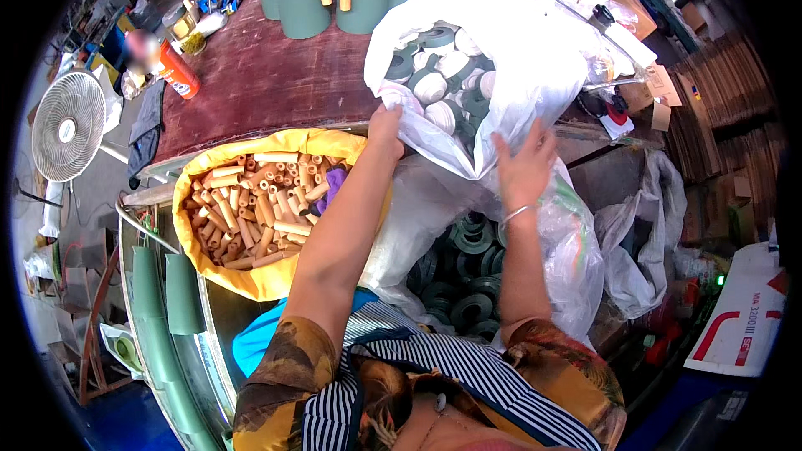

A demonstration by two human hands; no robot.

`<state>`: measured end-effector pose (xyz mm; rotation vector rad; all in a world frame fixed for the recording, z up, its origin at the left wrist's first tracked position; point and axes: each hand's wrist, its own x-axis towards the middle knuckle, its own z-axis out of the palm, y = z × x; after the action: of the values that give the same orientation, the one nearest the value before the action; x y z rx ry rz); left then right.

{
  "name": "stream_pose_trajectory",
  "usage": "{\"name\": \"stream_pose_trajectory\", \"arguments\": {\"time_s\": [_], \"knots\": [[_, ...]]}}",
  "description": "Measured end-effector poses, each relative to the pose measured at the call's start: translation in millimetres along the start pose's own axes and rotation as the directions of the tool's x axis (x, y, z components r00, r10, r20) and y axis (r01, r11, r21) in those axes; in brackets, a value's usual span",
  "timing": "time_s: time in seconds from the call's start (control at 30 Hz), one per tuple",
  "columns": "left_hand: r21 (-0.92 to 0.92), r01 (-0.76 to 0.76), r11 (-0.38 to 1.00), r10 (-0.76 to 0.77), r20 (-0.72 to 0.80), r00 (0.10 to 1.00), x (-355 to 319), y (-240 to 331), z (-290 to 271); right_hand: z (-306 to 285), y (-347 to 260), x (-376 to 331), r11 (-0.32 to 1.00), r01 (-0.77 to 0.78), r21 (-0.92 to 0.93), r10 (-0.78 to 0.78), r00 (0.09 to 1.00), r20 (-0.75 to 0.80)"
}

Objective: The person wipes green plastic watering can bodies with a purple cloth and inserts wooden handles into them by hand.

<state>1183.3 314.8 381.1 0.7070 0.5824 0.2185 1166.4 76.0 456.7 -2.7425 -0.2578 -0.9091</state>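
A white plastic bag (535, 42) rests with its mouth gaping on the table's front edge. Inside lie many green and white round lids (434, 88). My left hand (387, 127) is closed on the bag's near-left rim. Beside the bag's near-right side is my right hand (526, 165), its fingers apart and holding nothing; whether the fingertips touch the plastic I cannot tell. Between my forearms, a clear plastic bag (571, 238) holds dark green ring-shaped parts (472, 292). Left of my left forearm, a yellow sack (238, 282) is full of tan wood-like tubes (251, 209).
Green jugs (301, 4) with tan handles stand at the back of the dark red table (251, 63). A red-orange can (178, 71) is at its left. A fan (68, 125) stands far left, green cylinders (150, 284) lower left, stacked cardboard (718, 92) at right.
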Motion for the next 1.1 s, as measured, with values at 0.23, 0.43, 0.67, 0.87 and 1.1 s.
{"name": "stream_pose_trajectory", "arguments": {"time_s": [0.23, 0.43, 0.67, 0.87, 1.1], "knots": [[-0.216, 0.239, 0.947, -0.290, -0.250, 0.924, -41, 13, 22, 72, 16, 38, 0.364, -0.624, 0.691, 0.407, 0.774, 0.485], [-0.562, 0.349, 0.750, -0.377, 0.070, 0.924, -4, 4, 17, 92, 63, 89, -0.861, -0.434, 0.263, -0.327, 0.871, 0.366], [-0.512, 0.135, 0.849, -0.091, 0.110, 0.990, -3, -15, 17, 67, 52, 72, -0.120, -0.681, 0.722, 0.364, 0.647, 0.671], [0.078, 0.204, 0.976, -0.197, -0.079, 0.977, -10, 3, 8, -19, -20, 25, 0.959, -0.158, 0.233, 0.211, 0.953, -0.220], [0.840, 0.101, 0.533, -0.222, 0.023, 0.975, -55, 23, 14, 35, 11, 49, 0.897, -0.437, 0.072, 0.402, 0.872, 0.279]]}}
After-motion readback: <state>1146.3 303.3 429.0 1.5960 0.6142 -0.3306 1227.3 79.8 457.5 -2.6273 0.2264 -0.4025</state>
